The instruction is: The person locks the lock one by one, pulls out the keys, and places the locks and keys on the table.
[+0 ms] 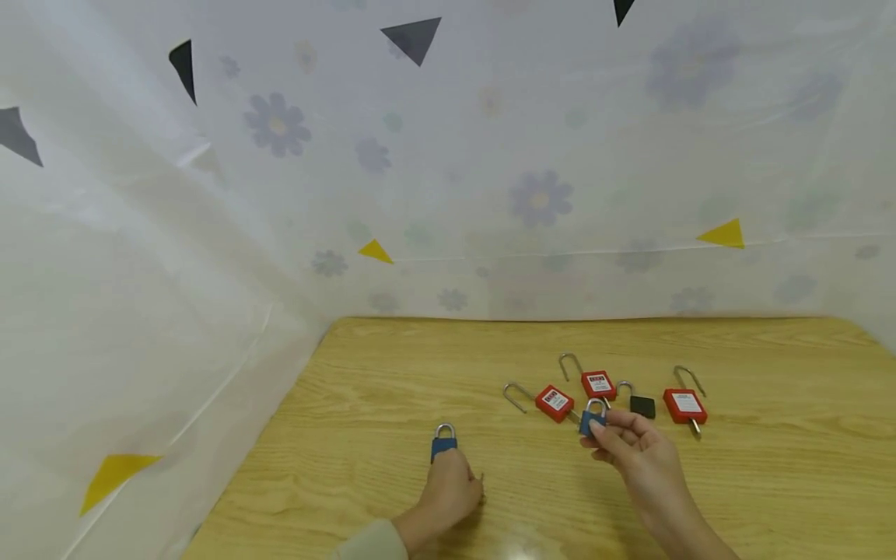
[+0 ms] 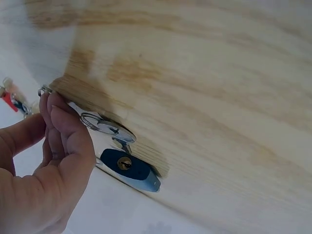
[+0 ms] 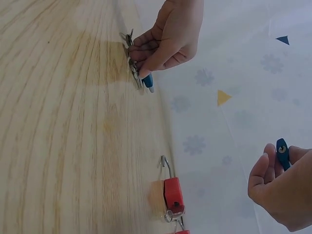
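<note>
On the table, a blue padlock lies just beyond my left hand, its shackle pointing away. Keys on a ring poke out on both sides of my left fingers, which are curled and pinch them at the tabletop. The padlock's keyhole end faces the left wrist camera. Raised above the table, my right hand pinches a second blue padlock between thumb and fingers, shackle up. Its keyhole end shows in the right wrist view. How the left fingertips meet the keys is partly hidden.
Behind the right hand lie red padlocks with their shackles out: one at the left, one in the middle and one at the right. Among them is a black padlock. A patterned white curtain borders the wooden table.
</note>
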The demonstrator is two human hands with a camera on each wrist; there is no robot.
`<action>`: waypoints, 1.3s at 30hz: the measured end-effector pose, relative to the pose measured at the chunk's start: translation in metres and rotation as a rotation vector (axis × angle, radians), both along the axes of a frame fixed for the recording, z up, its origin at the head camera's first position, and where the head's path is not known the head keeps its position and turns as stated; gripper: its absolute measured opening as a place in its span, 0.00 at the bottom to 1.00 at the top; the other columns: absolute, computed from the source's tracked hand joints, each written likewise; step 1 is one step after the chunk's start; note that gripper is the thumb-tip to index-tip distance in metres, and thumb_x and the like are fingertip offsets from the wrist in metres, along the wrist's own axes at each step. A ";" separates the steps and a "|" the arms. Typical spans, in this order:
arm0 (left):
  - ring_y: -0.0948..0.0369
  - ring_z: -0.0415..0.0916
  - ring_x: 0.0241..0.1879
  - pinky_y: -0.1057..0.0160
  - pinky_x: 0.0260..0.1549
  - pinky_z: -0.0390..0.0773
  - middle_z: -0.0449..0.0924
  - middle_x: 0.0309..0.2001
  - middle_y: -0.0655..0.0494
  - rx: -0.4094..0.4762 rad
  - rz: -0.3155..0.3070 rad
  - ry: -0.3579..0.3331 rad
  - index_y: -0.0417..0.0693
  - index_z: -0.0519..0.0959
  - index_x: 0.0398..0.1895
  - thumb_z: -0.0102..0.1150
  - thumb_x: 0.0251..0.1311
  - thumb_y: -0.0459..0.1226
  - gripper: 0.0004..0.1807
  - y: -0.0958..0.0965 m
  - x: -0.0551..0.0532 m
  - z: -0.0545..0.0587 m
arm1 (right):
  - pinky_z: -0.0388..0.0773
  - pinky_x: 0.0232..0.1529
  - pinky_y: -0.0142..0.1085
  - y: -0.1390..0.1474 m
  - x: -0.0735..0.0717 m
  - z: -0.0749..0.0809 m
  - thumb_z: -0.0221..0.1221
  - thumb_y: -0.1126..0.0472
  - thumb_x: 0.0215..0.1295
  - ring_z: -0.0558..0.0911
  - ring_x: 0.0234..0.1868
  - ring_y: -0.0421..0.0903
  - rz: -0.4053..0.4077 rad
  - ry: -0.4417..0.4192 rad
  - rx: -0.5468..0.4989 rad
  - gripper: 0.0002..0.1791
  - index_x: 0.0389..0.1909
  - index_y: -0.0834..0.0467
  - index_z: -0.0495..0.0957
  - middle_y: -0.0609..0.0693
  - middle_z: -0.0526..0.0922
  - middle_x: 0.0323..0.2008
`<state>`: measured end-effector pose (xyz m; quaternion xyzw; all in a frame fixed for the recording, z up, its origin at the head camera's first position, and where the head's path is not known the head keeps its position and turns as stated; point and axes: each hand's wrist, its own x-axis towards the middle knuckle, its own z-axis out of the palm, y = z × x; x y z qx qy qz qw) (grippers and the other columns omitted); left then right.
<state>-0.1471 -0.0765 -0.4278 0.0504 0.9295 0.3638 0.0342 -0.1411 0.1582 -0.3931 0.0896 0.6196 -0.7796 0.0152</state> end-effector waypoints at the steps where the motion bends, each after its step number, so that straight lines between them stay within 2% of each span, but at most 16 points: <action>1: 0.71 0.50 0.03 0.76 0.04 0.50 0.54 0.01 0.66 -0.008 0.004 -0.016 0.46 0.62 -0.02 0.55 0.46 0.23 0.25 0.001 0.000 0.000 | 0.79 0.35 0.27 0.000 0.000 0.000 0.57 0.62 0.64 0.82 0.32 0.34 0.002 -0.004 -0.001 0.06 0.39 0.51 0.70 0.38 0.83 0.28; 3: 0.71 0.52 0.03 0.76 0.04 0.52 0.57 0.01 0.65 -0.029 -0.001 -0.029 0.43 0.66 -0.02 0.57 0.48 0.24 0.24 0.001 -0.001 0.001 | 0.79 0.35 0.27 0.000 0.001 0.000 0.57 0.62 0.64 0.82 0.32 0.34 0.006 -0.012 0.001 0.07 0.40 0.52 0.70 0.38 0.83 0.28; 6: 0.69 0.55 0.05 0.76 0.05 0.55 0.64 0.03 0.61 -0.062 -0.012 -0.014 0.38 0.72 0.00 0.60 0.50 0.26 0.22 0.001 -0.003 0.001 | 0.79 0.36 0.26 -0.001 0.001 0.000 0.56 0.62 0.64 0.82 0.32 0.34 0.013 -0.026 0.013 0.08 0.41 0.52 0.69 0.37 0.83 0.29; 11: 0.68 0.59 0.07 0.75 0.07 0.60 0.71 0.05 0.55 -0.105 -0.021 0.023 0.38 0.76 0.03 0.64 0.50 0.30 0.19 0.001 -0.006 -0.002 | 0.79 0.35 0.26 -0.001 0.001 -0.003 0.56 0.63 0.64 0.82 0.32 0.34 0.019 -0.030 0.020 0.08 0.41 0.52 0.69 0.38 0.83 0.29; 14: 0.68 0.60 0.07 0.75 0.07 0.61 0.71 0.05 0.55 -0.106 -0.013 0.016 0.38 0.76 0.03 0.64 0.50 0.31 0.20 0.000 -0.006 -0.001 | 0.79 0.35 0.27 -0.003 0.000 -0.006 0.56 0.64 0.64 0.82 0.32 0.36 0.026 -0.016 0.009 0.06 0.39 0.52 0.70 0.39 0.83 0.29; 19: 0.69 0.60 0.08 0.76 0.07 0.60 0.72 0.08 0.55 -0.035 -0.019 0.010 0.37 0.74 0.07 0.62 0.53 0.32 0.18 -0.006 -0.001 0.006 | 0.80 0.38 0.28 -0.012 -0.002 -0.006 0.57 0.67 0.62 0.83 0.33 0.38 0.069 0.005 0.016 0.08 0.41 0.57 0.71 0.42 0.82 0.31; 23: 0.68 0.70 0.17 0.76 0.14 0.70 0.77 0.20 0.54 0.070 -0.073 0.089 0.35 0.79 0.25 0.59 0.58 0.34 0.08 -0.015 0.004 0.013 | 0.81 0.38 0.29 -0.023 -0.006 -0.002 0.57 0.68 0.61 0.83 0.33 0.38 0.078 0.004 0.056 0.12 0.44 0.66 0.70 0.45 0.80 0.33; 27: 0.60 0.78 0.34 0.66 0.33 0.80 0.81 0.36 0.47 0.122 -0.091 0.174 0.32 0.76 0.43 0.57 0.60 0.35 0.14 -0.024 0.011 0.016 | 0.81 0.37 0.29 -0.038 -0.018 0.002 0.57 0.68 0.62 0.83 0.31 0.38 0.090 -0.010 0.123 0.15 0.47 0.71 0.67 0.46 0.78 0.33; 30: 0.53 0.77 0.41 0.56 0.42 0.80 0.79 0.42 0.44 0.120 -0.079 0.224 0.33 0.74 0.47 0.56 0.60 0.35 0.15 -0.029 0.013 0.018 | 0.79 0.31 0.29 -0.052 -0.030 -0.004 0.58 0.68 0.61 0.81 0.28 0.38 0.107 -0.010 0.238 0.14 0.45 0.71 0.69 0.47 0.79 0.29; 33: 0.51 0.77 0.43 0.52 0.44 0.79 0.78 0.44 0.44 0.129 -0.063 0.262 0.33 0.74 0.48 0.55 0.61 0.34 0.15 -0.033 0.012 0.020 | 0.75 0.25 0.30 -0.066 -0.040 -0.018 0.59 0.69 0.58 0.78 0.25 0.40 0.114 -0.006 0.360 0.11 0.40 0.70 0.72 0.48 0.80 0.25; 36: 0.51 0.76 0.44 0.51 0.43 0.78 0.78 0.44 0.45 0.155 -0.039 0.267 0.36 0.75 0.48 0.55 0.61 0.34 0.14 -0.034 0.010 0.018 | 0.74 0.24 0.31 -0.076 -0.046 -0.034 0.60 0.70 0.56 0.77 0.25 0.42 0.121 -0.005 0.432 0.10 0.37 0.70 0.73 0.52 0.79 0.25; 39: 0.51 0.76 0.43 0.55 0.40 0.78 0.79 0.44 0.46 0.177 -0.016 0.262 0.37 0.76 0.46 0.55 0.61 0.34 0.12 -0.033 0.009 0.016 | 0.73 0.26 0.31 -0.082 -0.051 -0.047 0.62 0.70 0.53 0.75 0.27 0.43 0.136 -0.018 0.476 0.11 0.36 0.71 0.73 0.55 0.78 0.27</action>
